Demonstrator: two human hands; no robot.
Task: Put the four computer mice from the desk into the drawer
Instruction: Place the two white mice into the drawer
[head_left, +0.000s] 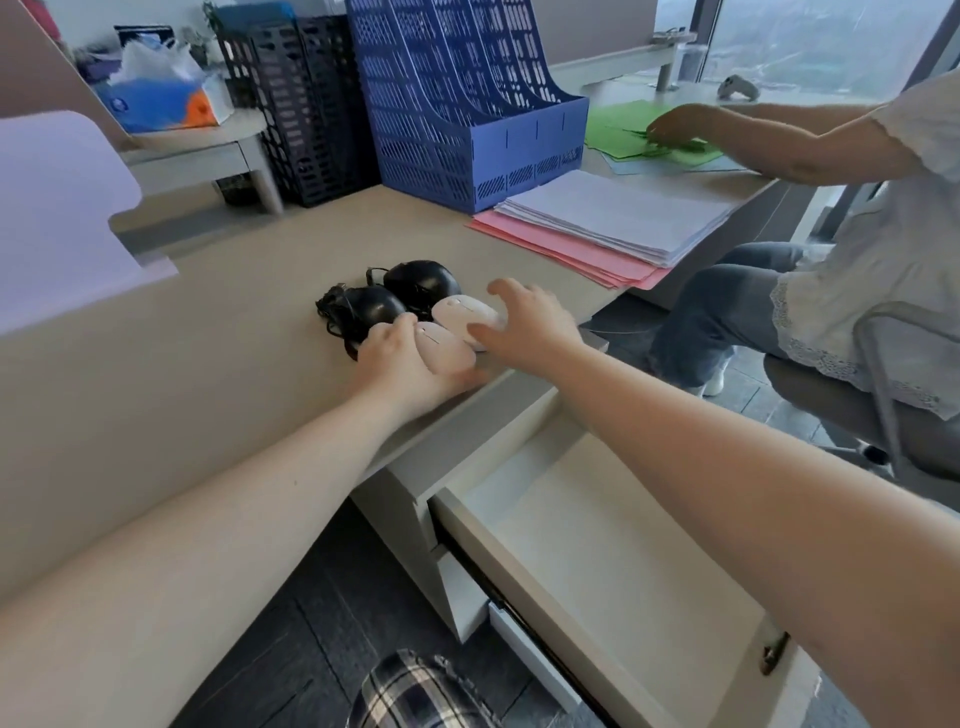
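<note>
Several computer mice lie together near the desk's front edge. Two are black with bundled cords: one (422, 281) at the back, one (370, 307) to its left. Two are white: one (461, 315) on the right, one (442, 347) nearer to me. My left hand (402, 366) curls around the nearer white mouse, thumb under its front end. My right hand (524, 319) lies over the right side of the other white mouse, fingers spread. The white drawer (587, 525) stands pulled out below the desk edge, nothing visible inside.
A blue file rack (467, 104) and a black one (306, 109) stand at the back of the beige desk (208, 364). White and pink paper stacks (608, 223) lie right of the mice. Another person sits at right, a hand (675, 127) on green sheets. A tissue box (166, 98) sits back left.
</note>
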